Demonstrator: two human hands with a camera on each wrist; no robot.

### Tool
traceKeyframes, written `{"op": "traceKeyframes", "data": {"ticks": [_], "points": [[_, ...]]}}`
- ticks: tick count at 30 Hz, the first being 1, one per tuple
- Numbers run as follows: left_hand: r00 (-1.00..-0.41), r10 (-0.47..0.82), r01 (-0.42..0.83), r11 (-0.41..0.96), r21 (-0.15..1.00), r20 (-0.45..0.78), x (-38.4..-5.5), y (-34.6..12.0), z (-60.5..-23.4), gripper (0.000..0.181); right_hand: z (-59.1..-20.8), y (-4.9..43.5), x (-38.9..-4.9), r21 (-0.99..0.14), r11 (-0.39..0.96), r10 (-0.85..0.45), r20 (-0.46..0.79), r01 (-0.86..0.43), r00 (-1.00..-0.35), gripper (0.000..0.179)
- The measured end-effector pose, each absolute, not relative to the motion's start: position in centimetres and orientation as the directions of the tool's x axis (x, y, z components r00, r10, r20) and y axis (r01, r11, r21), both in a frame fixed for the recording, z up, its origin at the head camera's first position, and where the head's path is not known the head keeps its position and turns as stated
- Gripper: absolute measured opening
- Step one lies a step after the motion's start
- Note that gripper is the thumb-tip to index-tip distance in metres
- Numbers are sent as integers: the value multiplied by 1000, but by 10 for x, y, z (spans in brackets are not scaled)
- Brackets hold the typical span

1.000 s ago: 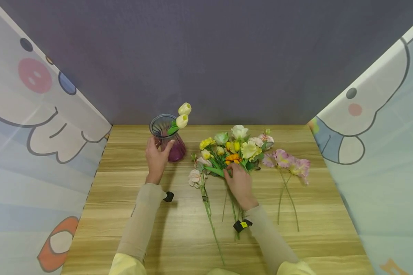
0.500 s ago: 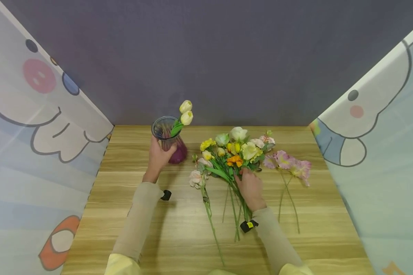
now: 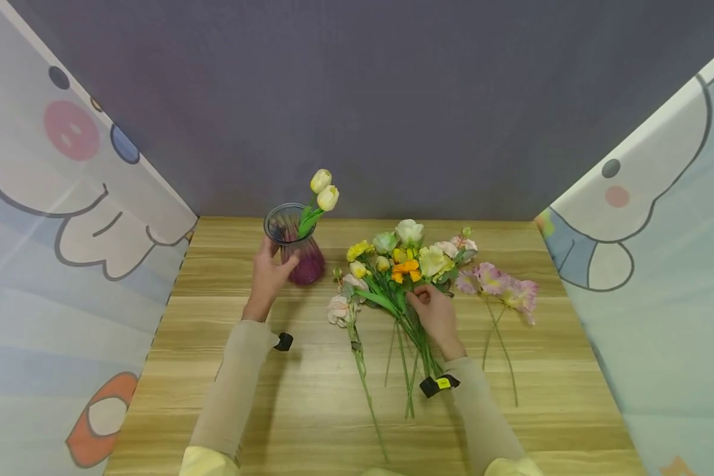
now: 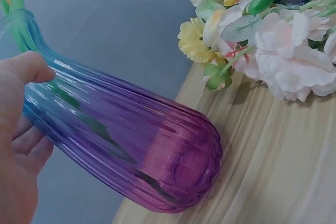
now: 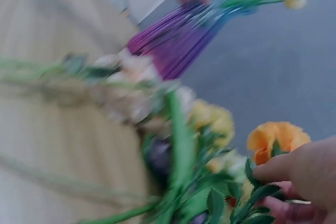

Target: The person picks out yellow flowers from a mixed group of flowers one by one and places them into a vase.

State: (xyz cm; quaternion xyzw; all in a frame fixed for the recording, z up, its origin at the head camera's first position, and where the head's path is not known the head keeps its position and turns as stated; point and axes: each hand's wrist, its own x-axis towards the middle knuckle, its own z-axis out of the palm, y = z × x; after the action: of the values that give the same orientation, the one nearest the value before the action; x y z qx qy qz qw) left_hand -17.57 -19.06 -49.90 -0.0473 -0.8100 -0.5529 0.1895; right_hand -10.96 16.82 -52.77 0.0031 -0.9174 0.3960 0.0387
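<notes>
My left hand (image 3: 266,279) grips the neck of a ribbed glass vase (image 3: 307,266), blue at the rim and purple toward the base. In the left wrist view the thumb lies on the near side of the vase (image 4: 131,124) and the fingers curl behind. Two cream tulips (image 3: 327,198) stand in it, leaning right, a green stem showing through the glass. My right hand (image 3: 437,316) is at the flower pile, thumb and fingers pinching an orange flower (image 5: 278,140) by its leafy stem just under the bloom. Its fingertips are partly hidden by leaves.
Around the right hand lies a heap of artificial flowers, among them a white rose (image 3: 410,232) and a yellow bloom (image 3: 433,262). A pale pink flower (image 3: 338,310) lies to the left, pink-purple flowers (image 3: 506,287) to the right. A grey wall (image 3: 357,112) rises behind the wooden table (image 3: 214,370).
My right hand has shifted right and slightly toward me, and the orange flower now stands up more above the heap. The tulips have swung a little right; the left hand still holds the vase.
</notes>
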Motion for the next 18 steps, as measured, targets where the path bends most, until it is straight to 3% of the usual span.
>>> {"op": "traceKeyframes", "data": {"ticks": [10,18], "points": [[-913,-207,231,446,865,351,-173,-184,-498,62,-458,167,-124,-916,326,115,284,-234,-952,20],[-890,-262,204,501,841,373,-170,-176,-503,62,-401,148,-150,-891,-60,265,420,-450,-868,10]]}}
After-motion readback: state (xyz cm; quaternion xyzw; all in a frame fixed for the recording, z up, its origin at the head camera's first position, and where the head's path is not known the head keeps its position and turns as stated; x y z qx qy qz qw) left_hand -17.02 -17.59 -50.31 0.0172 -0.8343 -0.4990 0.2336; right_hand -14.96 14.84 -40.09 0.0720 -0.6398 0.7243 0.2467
